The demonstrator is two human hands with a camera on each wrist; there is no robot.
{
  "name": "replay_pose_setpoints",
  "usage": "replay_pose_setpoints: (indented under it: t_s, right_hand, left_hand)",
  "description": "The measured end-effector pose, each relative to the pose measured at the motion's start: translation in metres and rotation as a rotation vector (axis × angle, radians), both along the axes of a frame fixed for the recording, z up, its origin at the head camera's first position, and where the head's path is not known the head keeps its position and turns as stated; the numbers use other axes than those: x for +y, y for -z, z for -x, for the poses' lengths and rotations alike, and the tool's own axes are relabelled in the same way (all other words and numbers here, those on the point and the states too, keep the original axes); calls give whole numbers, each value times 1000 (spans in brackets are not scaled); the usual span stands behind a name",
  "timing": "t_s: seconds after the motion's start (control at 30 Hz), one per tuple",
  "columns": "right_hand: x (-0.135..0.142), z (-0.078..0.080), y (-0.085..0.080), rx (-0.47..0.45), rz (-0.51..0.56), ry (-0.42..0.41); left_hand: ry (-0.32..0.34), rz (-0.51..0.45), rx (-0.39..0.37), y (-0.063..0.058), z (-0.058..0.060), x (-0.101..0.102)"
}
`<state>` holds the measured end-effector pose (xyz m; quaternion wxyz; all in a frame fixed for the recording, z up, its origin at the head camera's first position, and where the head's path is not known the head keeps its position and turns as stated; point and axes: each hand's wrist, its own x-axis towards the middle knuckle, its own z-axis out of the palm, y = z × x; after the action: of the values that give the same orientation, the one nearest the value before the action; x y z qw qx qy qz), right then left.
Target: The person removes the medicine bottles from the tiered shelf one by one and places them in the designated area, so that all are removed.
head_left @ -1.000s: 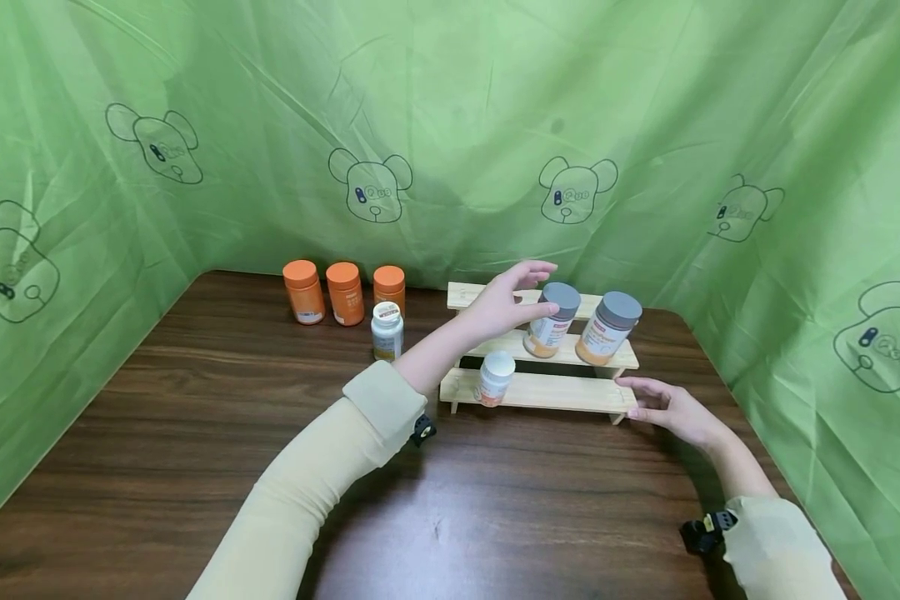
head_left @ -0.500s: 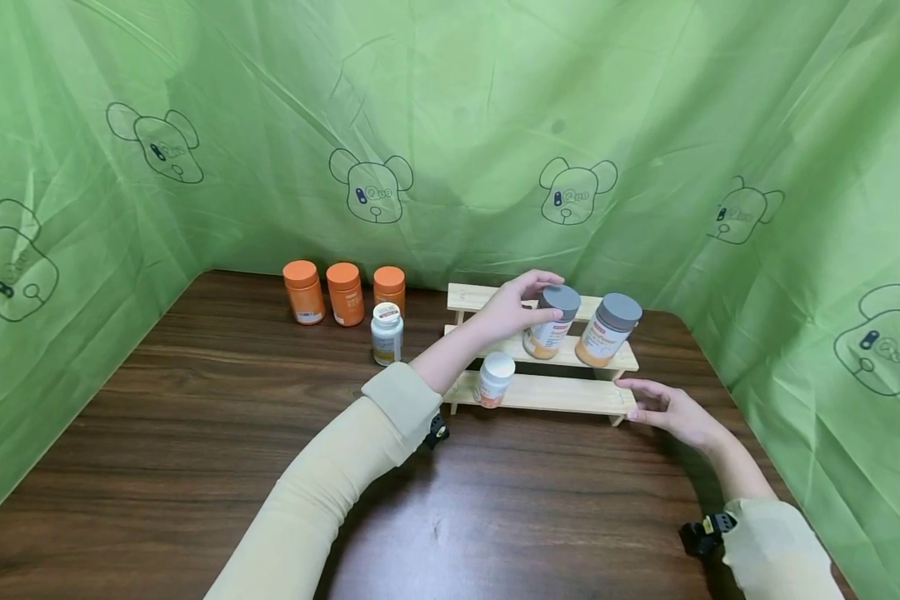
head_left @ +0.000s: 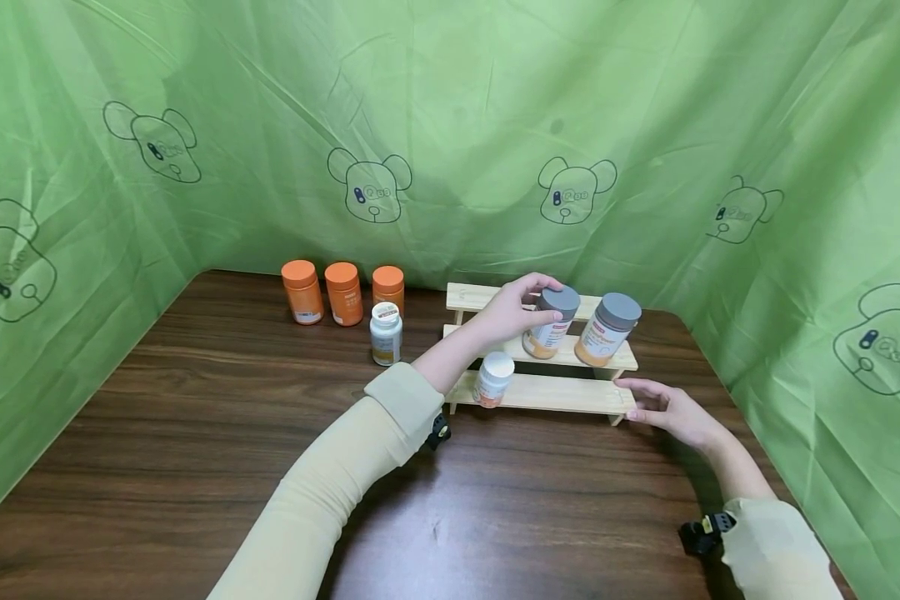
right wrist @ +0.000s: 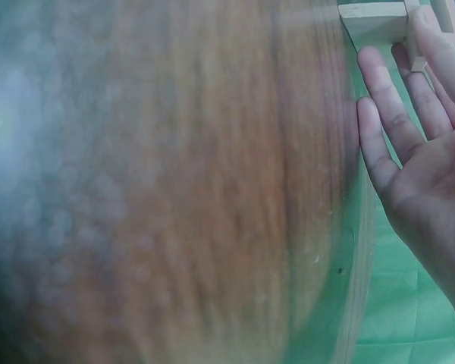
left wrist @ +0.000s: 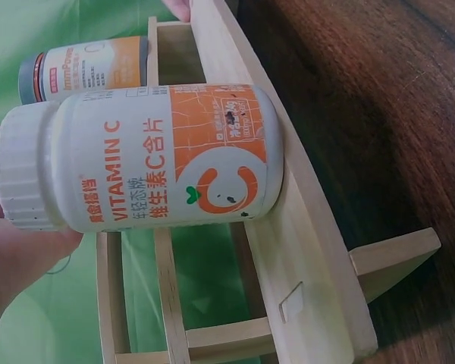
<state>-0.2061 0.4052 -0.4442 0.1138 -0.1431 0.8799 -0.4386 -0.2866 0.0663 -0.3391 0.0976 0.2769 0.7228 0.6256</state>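
In the head view, my left hand (head_left: 504, 318) grips a grey-capped supplement jar (head_left: 549, 337) near its lid, thumb in front and fingers behind. That jar stands upright on the middle step of a three-step wooden rack (head_left: 562, 393). A similar grey-capped jar (head_left: 602, 333) stands just right of it. On the lowest step is a white vitamin C bottle (left wrist: 159, 159), which hides most of my left hand in the left wrist view. My right hand (head_left: 678, 414) holds the right end of the lowest step between thumb and fingers; in the right wrist view its other fingers (right wrist: 394, 114) extend loosely.
Three orange bottles (head_left: 344, 296) line the back left of the dark wooden table (head_left: 195, 433). A white bottle (head_left: 386, 335) stands in front of the rightmost one, left of the rack. Green cloth (head_left: 457, 125) hangs behind and at both sides.
My left hand has moved slightly right and down and closed around the left grey-capped jar. The right hand keeps its place at the rack's end.
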Motion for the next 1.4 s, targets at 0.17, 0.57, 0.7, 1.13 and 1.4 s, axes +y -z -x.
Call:
replay_pose_setpoints:
  t_s: [0.17,0.57,0.7,1.13,1.4]
  right_hand:
    - [-2,-1,-3,-4,21,-10]
    - [-2,-1,-1,-23,34,-7]
    - [-2,-1,-1,-31,36,-7]
    - [-3,-2,-3,-13,25,-8]
    - [-3,-1,-3,-17,37,-15]
  left_hand:
    - [-10,1,11,0,0,0]
    - [-46,-1,42,2,2,-4]
    - [-54,6,52,-2,1,-7]
    - [-94,61,177,-20,-7,-23]
    - [-143,41,148,-32,-11,-36]
